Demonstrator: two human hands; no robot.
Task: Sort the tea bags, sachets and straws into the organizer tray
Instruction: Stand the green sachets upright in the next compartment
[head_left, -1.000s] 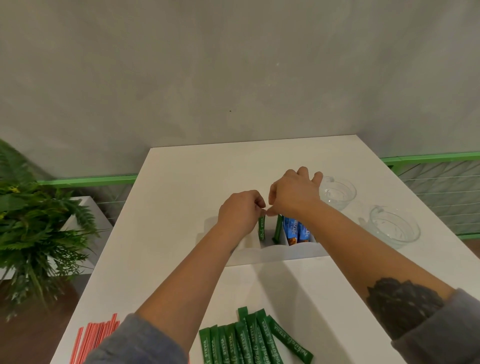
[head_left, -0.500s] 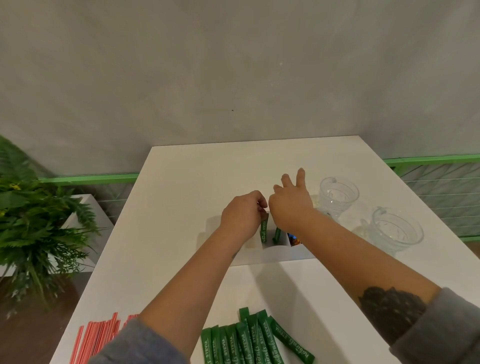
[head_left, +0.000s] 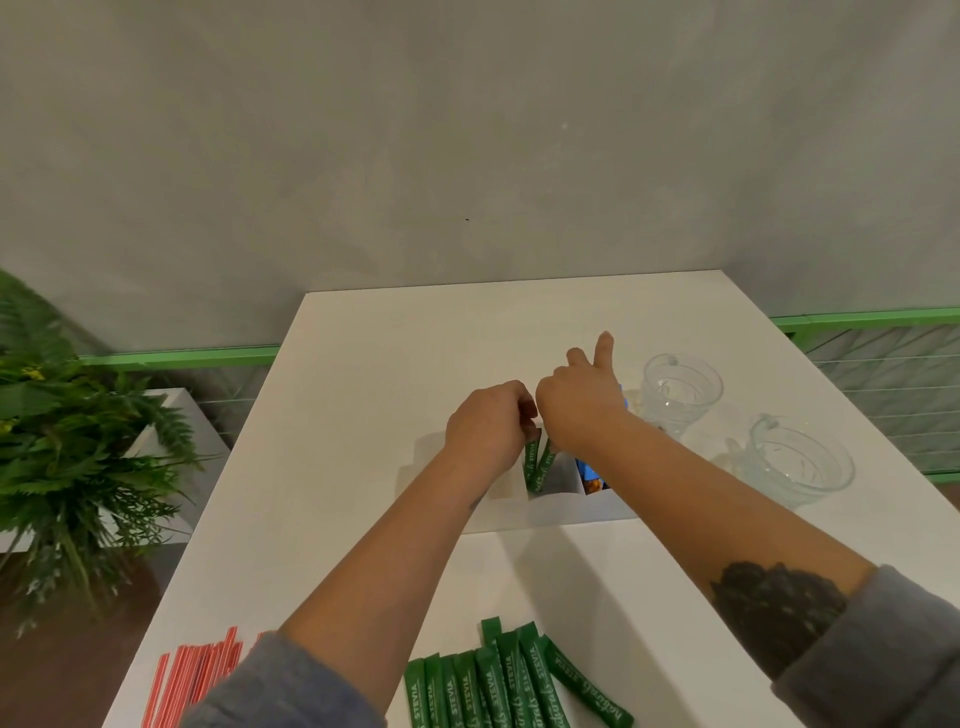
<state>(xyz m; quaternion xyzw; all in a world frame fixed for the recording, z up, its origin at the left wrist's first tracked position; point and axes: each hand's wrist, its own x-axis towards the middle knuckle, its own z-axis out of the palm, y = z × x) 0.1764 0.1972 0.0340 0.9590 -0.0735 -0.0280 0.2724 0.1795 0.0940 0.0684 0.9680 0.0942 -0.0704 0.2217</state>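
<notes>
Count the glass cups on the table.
2. One glass cup stands just right of the right hand; the other glass cup sits nearer the table's right edge. None looks hidden.

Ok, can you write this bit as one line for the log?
step: sachets into tray | left hand: holds green sachet | right hand: holds second sachet | organizer tray: middle slot

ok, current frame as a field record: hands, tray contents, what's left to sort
left hand: pinching a green sachet upright in the tray
right hand: pinching a second green sachet beside it, two fingers raised
tray contents: the two green sachets in a middle compartment; blue sachets in the next one to the right
unsorted: green sachets and red straws at the near table edge
other: two glass cups on the right
</notes>
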